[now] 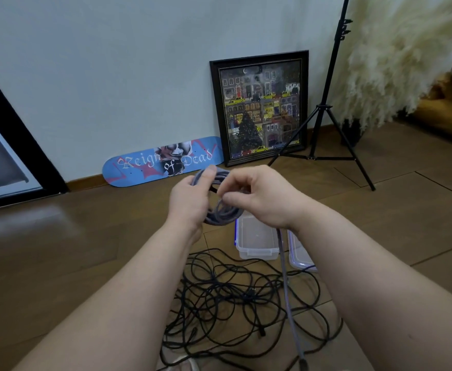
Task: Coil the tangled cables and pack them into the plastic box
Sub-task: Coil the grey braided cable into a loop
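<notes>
1. Coil slippage is my first worry: I am holding the grey braided cable up in front of me, over the far end of the clear plastic box on the wooden floor. My left hand is clenching around the wound loops, thumb over the top. If that grip is loosening, the loops are likely springing apart.
2. My right hand is pinching the cable just beside the coil, fingers curled on it. The grey tail is hanging down from under that hand toward the bottom of the view, and its plug end is dangling close to the black cable tangle.
3. Snagging looks like the main risk: while I am drawing the tail up, it could be hooking a black loop and dragging the pile along, tightening the knots.
4. The box is sitting open with nothing visible inside, its lid lying just beside it on the right, partly hidden by my forearm. A coil wound too wide may be jamming at the rim.
</notes>
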Motion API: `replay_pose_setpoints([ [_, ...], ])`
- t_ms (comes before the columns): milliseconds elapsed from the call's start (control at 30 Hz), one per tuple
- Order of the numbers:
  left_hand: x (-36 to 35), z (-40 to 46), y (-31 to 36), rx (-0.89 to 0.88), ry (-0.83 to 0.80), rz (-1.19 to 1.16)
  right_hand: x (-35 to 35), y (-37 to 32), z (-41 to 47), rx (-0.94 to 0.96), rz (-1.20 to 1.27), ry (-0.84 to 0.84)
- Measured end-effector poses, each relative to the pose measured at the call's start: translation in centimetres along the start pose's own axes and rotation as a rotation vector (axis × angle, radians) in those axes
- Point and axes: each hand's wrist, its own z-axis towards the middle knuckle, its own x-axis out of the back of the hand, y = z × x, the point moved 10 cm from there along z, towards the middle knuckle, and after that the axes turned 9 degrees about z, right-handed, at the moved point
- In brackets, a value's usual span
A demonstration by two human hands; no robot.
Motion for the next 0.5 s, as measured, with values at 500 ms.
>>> replay_pose_setpoints([
  [500, -4.9, -2.9, 0.2, 0.143, -0.381, 0.003, 1.1, 3.9, -0.7, -0.12, -0.149, 0.142],
])
